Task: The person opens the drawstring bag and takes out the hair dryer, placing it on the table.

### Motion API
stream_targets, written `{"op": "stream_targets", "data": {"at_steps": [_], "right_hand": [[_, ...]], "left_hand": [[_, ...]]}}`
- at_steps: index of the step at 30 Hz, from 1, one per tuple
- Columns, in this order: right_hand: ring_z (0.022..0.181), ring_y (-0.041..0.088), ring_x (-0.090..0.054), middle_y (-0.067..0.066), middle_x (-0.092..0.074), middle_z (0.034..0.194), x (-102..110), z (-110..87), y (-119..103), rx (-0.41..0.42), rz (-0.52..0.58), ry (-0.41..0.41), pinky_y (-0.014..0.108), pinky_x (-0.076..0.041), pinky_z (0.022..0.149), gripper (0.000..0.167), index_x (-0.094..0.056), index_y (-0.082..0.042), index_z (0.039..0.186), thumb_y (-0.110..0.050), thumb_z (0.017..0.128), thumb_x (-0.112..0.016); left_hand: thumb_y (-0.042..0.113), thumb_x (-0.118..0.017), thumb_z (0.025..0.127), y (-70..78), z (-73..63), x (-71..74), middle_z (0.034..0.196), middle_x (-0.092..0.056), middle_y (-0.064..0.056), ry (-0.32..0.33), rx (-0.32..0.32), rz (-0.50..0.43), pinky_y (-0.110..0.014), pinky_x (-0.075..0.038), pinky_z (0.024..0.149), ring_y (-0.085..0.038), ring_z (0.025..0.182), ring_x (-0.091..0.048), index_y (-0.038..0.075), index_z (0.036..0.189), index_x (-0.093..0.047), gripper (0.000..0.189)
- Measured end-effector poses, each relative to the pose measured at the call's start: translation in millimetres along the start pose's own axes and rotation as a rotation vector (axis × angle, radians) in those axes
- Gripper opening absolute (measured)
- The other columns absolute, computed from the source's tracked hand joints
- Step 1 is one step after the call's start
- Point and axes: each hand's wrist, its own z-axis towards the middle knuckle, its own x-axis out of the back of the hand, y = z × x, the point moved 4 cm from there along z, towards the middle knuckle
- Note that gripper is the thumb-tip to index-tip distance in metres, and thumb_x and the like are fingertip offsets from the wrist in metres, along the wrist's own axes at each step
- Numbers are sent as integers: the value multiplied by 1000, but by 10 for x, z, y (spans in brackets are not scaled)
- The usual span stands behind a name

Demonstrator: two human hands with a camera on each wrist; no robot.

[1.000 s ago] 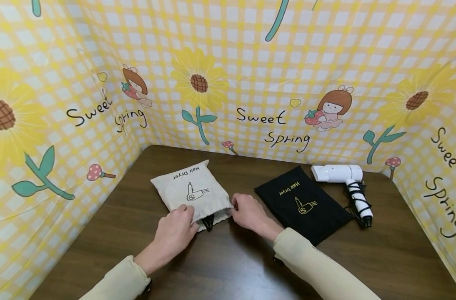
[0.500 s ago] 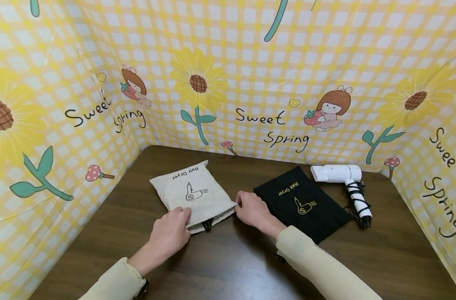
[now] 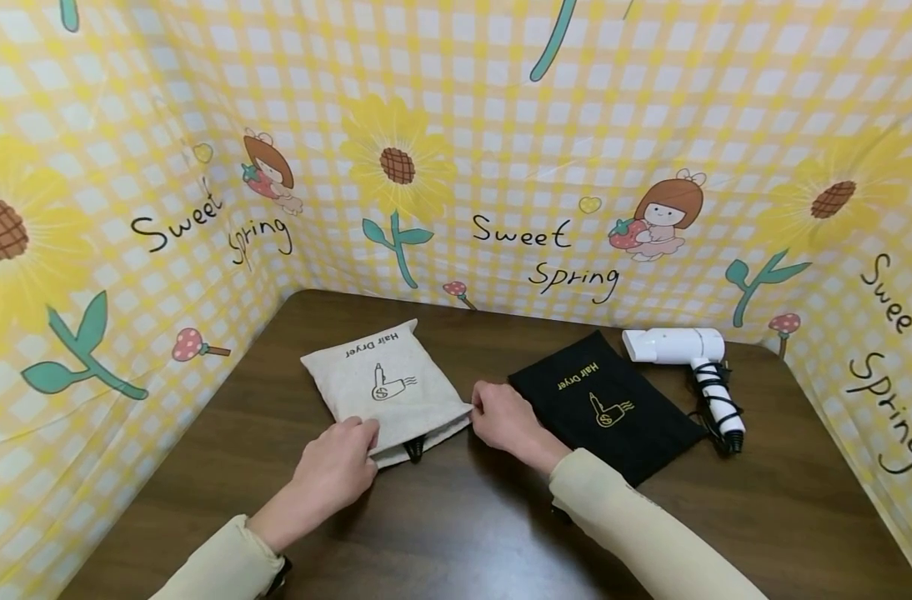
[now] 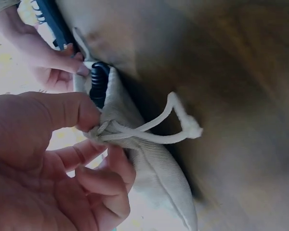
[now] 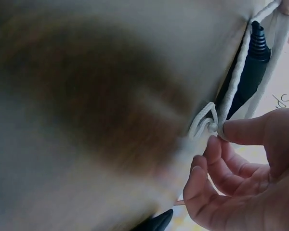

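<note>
A light cotton drawstring bag (image 3: 392, 387) printed "Hair Dryer" lies on the table, its mouth toward me and parted. Just inside the mouth shows a black ribbed cord end (image 5: 258, 45) on a dark handle; the rest is hidden in the bag. My left hand (image 3: 338, 462) pinches the left corner of the mouth, where a white drawstring loop (image 4: 171, 125) hangs out in the left wrist view. At the right corner my right hand (image 3: 510, 421) pinches the rim between thumb and fingertips, beside another knotted drawstring loop (image 5: 204, 120).
To the right lies a flat black bag (image 3: 602, 408) with a gold "Hair Dryer" print, near my right wrist. Beyond it rests a white hair dryer (image 3: 677, 346) with its black cord wound round the handle. Checked cloth (image 3: 456, 150) walls in the brown table (image 3: 456, 533).
My hands have drawn apart, left hand to the left and right hand to the right, with the bag's corners. The mouth is stretched wider and flatter, and less of the black cord end shows.
</note>
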Motion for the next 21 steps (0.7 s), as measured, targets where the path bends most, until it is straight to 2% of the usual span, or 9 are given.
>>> {"op": "stream_targets", "data": {"at_steps": [7,10,13,15,17,19,21], "right_hand": [[64,12,-58,-3,-63,75,19,16,29,-5,208,10,31,-50,63,5,-68,-9,90,-6,92,-71],[69,12,-60,-1,-65,79,29,2,48,-19,263,7,32,-52,67,6,-67,-6,93,-3,90,-71],[71,13,-60,0,-64,80,35,-20,76,-54,296,4,32,-51,68,10,-64,-7,93,-4,90,-73],[70,14,-58,0,-62,79,45,-44,94,-73,299,12,32,-50,68,14,-62,-8,90,-6,89,-76],[68,13,-57,-1,-61,77,58,-78,98,-79,296,22,31,-49,66,18,-61,-8,86,-9,89,-79],[64,13,-58,-2,-62,73,60,-119,88,-79,306,14,30,-48,63,18,-64,-9,84,-12,90,-80],[62,11,-61,-4,-65,70,50,-168,60,-70,320,-5,29,-48,60,17,-67,-10,82,-15,92,-80]], "left_hand": [[-7,-66,76,57,23,-4,66,-41,0,-106,-25,-96,-35,-31,53,-18,59,-39,13,72,-47,28],[-1,-77,77,86,63,37,64,-45,4,-128,-94,-173,-33,-36,54,-14,58,-44,15,71,-52,31],[11,-87,80,55,191,167,67,-52,6,-137,-129,-283,-32,-43,57,-11,61,-49,14,78,-63,25],[17,-87,85,-28,346,299,72,-58,3,-102,-129,-340,-33,-47,61,-13,66,-54,11,86,-70,19],[16,-81,91,-178,540,445,81,-64,-3,-25,-102,-353,-38,-50,67,-19,73,-58,5,98,-74,15],[14,-73,97,-378,748,548,94,-69,-12,58,-64,-342,-46,-53,75,-28,85,-63,0,110,-75,19],[12,-65,101,-602,935,576,109,-69,-22,104,-15,-330,-53,-51,86,-38,101,-64,-5,121,-71,27]]}}
